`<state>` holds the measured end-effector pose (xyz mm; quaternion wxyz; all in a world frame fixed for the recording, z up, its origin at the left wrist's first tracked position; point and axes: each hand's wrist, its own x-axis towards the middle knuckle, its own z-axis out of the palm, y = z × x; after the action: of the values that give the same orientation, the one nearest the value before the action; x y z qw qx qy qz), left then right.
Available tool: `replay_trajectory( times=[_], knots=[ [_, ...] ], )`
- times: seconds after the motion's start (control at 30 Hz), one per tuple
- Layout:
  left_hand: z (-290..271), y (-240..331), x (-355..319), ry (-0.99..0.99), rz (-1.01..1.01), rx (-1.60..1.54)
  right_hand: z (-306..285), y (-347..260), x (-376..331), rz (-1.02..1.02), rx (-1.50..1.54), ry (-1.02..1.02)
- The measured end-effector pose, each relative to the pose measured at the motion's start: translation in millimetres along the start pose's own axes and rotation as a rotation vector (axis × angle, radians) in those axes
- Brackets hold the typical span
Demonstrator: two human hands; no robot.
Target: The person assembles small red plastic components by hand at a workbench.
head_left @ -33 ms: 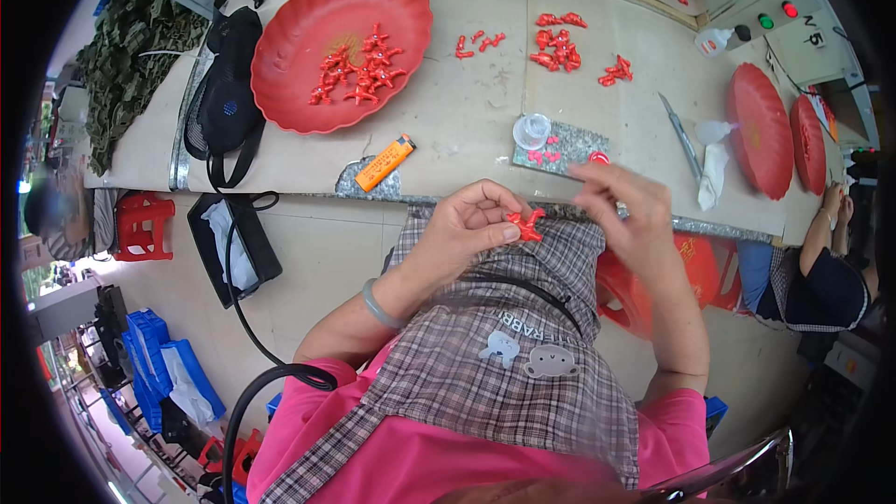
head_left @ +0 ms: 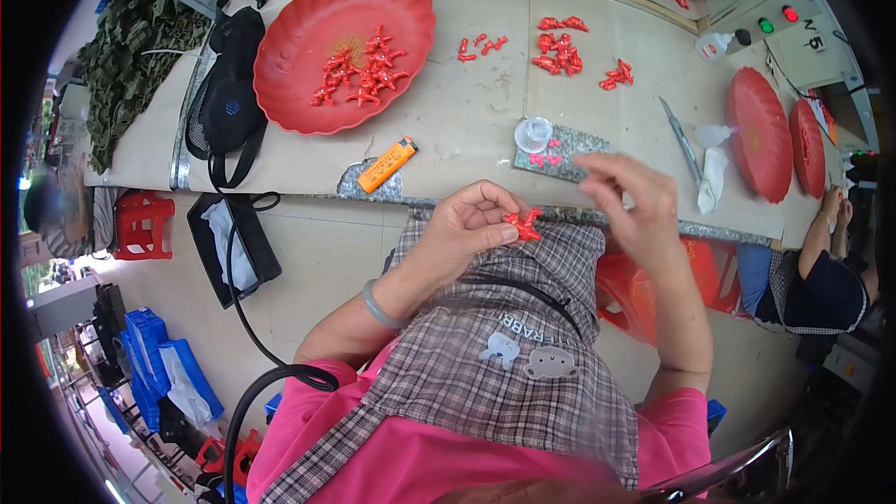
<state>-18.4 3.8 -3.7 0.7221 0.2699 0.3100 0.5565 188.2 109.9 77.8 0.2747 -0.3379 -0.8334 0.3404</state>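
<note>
Nothing shifted since earlier frame, both frames same instant. My left hand (head_left: 467, 224) pinching red branched piece (head_left: 524, 223) off tabletop's near edge, over lap. Right hand (head_left: 627, 198) loose, fingers half-curled, holding nothing visible. Best: keep pinch firm, bring right fingertips in slow, work near grey slab (head_left: 579, 142).
</note>
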Motion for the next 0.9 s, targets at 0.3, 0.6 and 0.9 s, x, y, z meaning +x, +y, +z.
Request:
replay_trajectory(
  times=[0.3, 0.6, 0.9],
  knots=[
    [-15, 8, -4, 0.035, -0.077, -0.387, 28, 62, 127, -0.252, -0.308, 0.037],
    [-38, 1, -4, -0.125, -0.035, -0.948, 65, 93, 173, -0.308, -0.554, -0.082],
    [-33, 4, -4, -0.128, -0.063, -1.066, 54, 82, 169, -0.38, -0.593, 0.013]
  ],
)
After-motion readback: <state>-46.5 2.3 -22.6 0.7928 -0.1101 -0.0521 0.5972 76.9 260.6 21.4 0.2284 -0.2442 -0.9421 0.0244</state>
